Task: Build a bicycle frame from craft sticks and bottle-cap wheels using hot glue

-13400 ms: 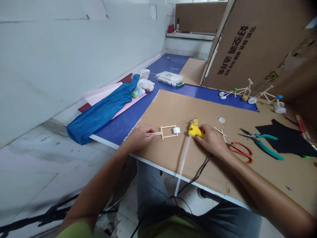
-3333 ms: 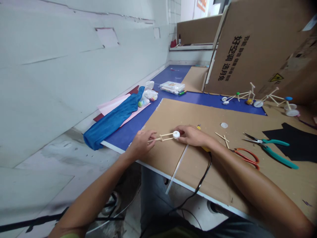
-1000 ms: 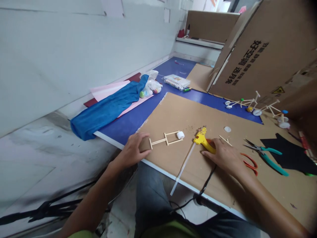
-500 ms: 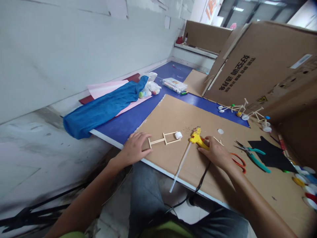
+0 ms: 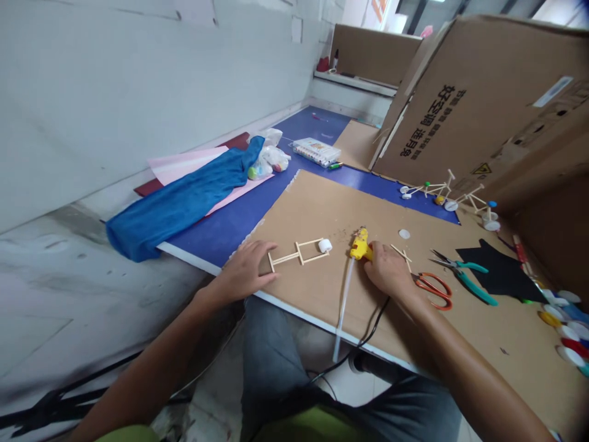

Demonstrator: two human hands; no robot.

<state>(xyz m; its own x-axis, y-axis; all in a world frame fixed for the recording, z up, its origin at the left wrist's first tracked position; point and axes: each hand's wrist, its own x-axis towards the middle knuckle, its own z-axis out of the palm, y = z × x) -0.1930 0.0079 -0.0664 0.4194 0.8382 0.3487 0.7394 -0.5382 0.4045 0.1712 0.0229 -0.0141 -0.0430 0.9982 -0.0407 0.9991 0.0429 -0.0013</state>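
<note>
On the cardboard sheet point(image 5: 294, 209) lies a small frame of thin wooden sticks point(image 5: 301, 253), with a white bottle cap point(image 5: 325, 245) at its right end. My left hand point(image 5: 246, 267) holds the frame's left crossbar between thumb and fingers at its two ends. My right hand point(image 5: 389, 267) is closed around the handle of a yellow hot glue gun point(image 5: 359, 244), which lies on the cardboard. A clear glue stick point(image 5: 343, 310) runs from its back past the table edge. Loose sticks point(image 5: 401, 255) and orange-handled scissors point(image 5: 435, 290) lie by my right hand.
Teal-handled pliers point(image 5: 469, 279) and black sheet material point(image 5: 494, 270) lie to the right, beside coloured caps point(image 5: 568, 331). Stick-and-cap models point(image 5: 442, 191) stand near a large cardboard box point(image 5: 488, 104). Blue cloth point(image 5: 184, 196) and a marker case point(image 5: 316, 151) lie farther back.
The glue gun has turned, so its glue stick hangs more steeply over the edge. My right hand has closed further around the handle. The view has shifted slightly; my left hand stays at the crossbar.
</note>
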